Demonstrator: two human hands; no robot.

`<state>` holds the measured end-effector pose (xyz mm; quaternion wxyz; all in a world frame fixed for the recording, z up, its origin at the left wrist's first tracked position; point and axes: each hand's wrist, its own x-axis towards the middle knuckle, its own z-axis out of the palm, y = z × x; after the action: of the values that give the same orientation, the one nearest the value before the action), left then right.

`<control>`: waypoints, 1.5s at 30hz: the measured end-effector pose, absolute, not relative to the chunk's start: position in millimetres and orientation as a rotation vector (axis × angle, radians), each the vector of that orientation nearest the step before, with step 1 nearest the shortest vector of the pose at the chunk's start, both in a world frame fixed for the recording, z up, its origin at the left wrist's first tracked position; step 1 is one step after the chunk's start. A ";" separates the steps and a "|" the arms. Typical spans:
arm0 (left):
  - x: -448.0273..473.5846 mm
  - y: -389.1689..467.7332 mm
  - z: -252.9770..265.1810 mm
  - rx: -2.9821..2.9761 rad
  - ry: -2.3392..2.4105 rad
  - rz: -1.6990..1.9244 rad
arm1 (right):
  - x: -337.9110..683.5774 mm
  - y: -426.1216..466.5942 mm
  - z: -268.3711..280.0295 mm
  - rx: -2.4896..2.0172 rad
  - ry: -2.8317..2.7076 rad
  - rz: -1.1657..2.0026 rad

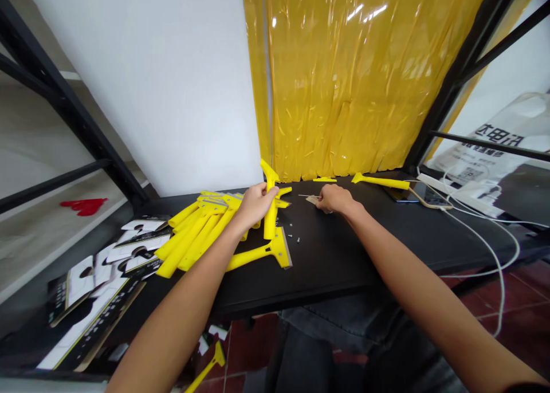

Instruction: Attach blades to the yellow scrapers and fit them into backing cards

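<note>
My left hand (254, 203) is closed round a yellow scraper (270, 215), held roughly upright with its head at the top. Under and beside that forearm lies a pile of yellow scrapers (198, 235) with metal blades. Another scraper (280, 248) lies nearer the front edge, its blade facing right. Small screws (298, 240) are scattered between my hands. My right hand (337, 198) is closed low over the tabletop. A thin rod and a small tan piece (313, 199) show at its fingertips; which of them it grips is hidden.
Black-and-white cards (116, 258) overlap at the left of the black table (335, 255). At the back right lie a yellow scraper (382, 181), a phone (399, 195) and white cables (485, 247). A yellow strip (325, 179) rests by the amber curtain (344, 83). Black posts flank the table.
</note>
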<state>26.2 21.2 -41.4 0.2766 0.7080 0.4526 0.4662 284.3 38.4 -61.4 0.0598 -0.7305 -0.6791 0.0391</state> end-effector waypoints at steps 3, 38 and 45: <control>26.2 20.7 -42.0 1.922 1.229 1.259 | 286.4 41.1 -64.1 -2.198 -2.048 0.162; 34.7 -11.2 -17.1 1.503 0.966 0.796 | 237.6 20.1 -54.2 -0.789 -1.544 0.909; 33.1 -11.1 -17.1 1.547 1.004 0.777 | 240.6 11.6 -42.7 -0.914 -1.301 1.128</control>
<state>33.1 -11.1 -17.1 0.5400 0.6506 0.4223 0.3268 240.6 11.6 -42.7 0.5613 -0.3881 -0.5523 0.4789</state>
